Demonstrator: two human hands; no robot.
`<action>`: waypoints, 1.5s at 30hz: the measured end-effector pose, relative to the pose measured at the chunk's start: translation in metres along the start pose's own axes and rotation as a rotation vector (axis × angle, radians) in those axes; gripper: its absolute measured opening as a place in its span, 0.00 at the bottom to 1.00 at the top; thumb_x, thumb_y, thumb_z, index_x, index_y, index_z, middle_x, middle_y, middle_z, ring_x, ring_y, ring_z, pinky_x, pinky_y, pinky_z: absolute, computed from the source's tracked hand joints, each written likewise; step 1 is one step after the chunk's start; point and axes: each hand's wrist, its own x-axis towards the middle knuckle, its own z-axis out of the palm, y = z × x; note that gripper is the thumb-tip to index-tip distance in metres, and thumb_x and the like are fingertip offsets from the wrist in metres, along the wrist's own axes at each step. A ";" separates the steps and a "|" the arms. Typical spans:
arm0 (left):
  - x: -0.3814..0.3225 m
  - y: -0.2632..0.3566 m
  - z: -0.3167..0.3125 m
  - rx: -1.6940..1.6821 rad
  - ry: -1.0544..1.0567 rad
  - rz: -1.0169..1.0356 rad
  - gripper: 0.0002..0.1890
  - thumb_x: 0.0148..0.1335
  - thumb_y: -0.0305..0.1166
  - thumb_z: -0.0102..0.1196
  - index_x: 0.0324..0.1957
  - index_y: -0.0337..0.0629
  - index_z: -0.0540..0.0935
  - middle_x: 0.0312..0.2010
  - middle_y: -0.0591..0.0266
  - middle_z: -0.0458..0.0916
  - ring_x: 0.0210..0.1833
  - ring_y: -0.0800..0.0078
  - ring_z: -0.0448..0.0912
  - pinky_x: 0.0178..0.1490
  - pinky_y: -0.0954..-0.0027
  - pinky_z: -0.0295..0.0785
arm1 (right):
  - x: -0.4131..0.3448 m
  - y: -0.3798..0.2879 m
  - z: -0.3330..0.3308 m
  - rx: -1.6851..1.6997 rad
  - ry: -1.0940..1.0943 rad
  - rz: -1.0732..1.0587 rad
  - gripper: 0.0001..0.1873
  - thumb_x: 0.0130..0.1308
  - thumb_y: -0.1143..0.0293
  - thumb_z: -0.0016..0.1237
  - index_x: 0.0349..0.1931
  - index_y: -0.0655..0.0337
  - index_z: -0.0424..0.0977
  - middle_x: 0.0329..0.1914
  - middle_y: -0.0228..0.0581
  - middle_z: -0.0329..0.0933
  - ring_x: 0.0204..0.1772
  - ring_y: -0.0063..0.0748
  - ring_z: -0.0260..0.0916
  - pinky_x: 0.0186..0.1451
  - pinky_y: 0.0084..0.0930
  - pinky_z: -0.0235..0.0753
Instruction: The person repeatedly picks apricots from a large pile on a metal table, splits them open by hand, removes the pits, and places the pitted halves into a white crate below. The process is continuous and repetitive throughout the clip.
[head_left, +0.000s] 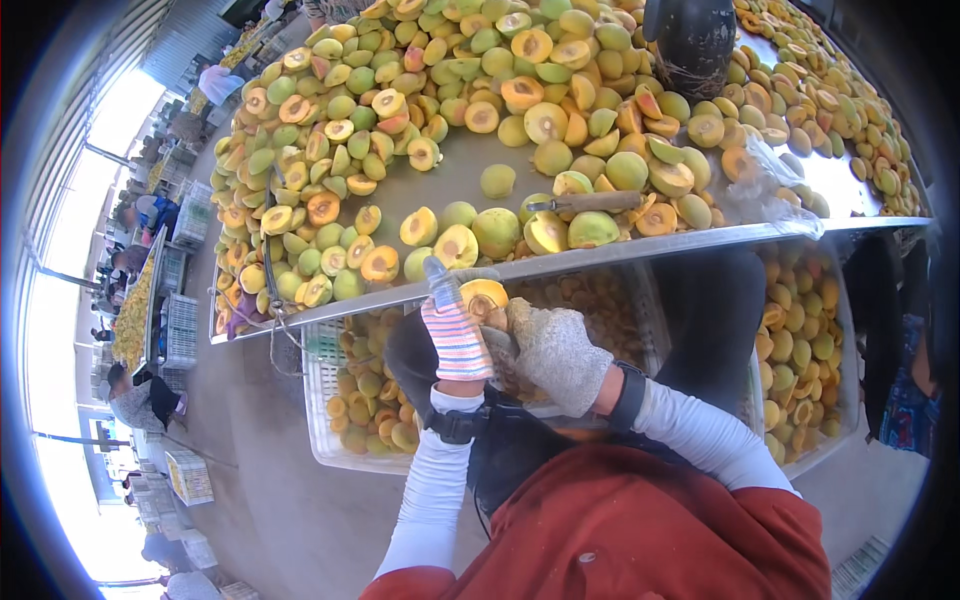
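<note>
My left hand (457, 337), in a striped glove with a greyish covering over a fingertip, holds a halved yellow stone fruit (484, 294) with its orange cut face up. It is just below the metal table's front rim (525, 266). My right hand (559, 356), in a grey knitted glove, is curled into a fist against the fruit's right side. Whether a tool is inside that fist is hidden. On the table in front of me lie many halved stone fruits (457, 244), some with pits showing. A wooden-handled tool (592, 202) with a metal tip rests on several of them.
White plastic crates of fruit stand below the table, at left (322, 435) and right (844, 420). A dark jug (690, 52) and a clear plastic bag (780, 187) are on the table. Cords (277, 307) hang at its left corner. People (142, 394) sit far left.
</note>
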 end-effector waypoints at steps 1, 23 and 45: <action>0.002 0.002 -0.003 0.099 -0.023 0.004 0.27 0.68 0.55 0.43 0.32 0.37 0.77 0.27 0.61 0.79 0.29 0.73 0.79 0.34 0.72 0.77 | 0.001 0.005 0.004 0.045 0.022 -0.028 0.19 0.67 0.52 0.43 0.35 0.61 0.69 0.24 0.50 0.76 0.27 0.50 0.77 0.27 0.42 0.73; -0.035 -0.005 -0.001 -0.525 -0.225 -0.277 0.24 0.64 0.54 0.50 0.36 0.41 0.79 0.37 0.51 0.80 0.42 0.51 0.79 0.50 0.50 0.76 | -0.025 0.022 0.005 0.022 0.184 -0.120 0.20 0.64 0.50 0.48 0.34 0.61 0.70 0.17 0.46 0.75 0.21 0.46 0.75 0.23 0.39 0.72; -0.039 -0.002 0.012 -0.302 -0.132 -0.216 0.17 0.63 0.43 0.57 0.32 0.37 0.77 0.27 0.55 0.79 0.30 0.65 0.79 0.32 0.65 0.78 | -0.018 0.014 0.024 1.554 -0.358 0.428 0.22 0.71 0.49 0.39 0.39 0.60 0.74 0.20 0.31 0.69 0.22 0.20 0.66 0.22 0.24 0.70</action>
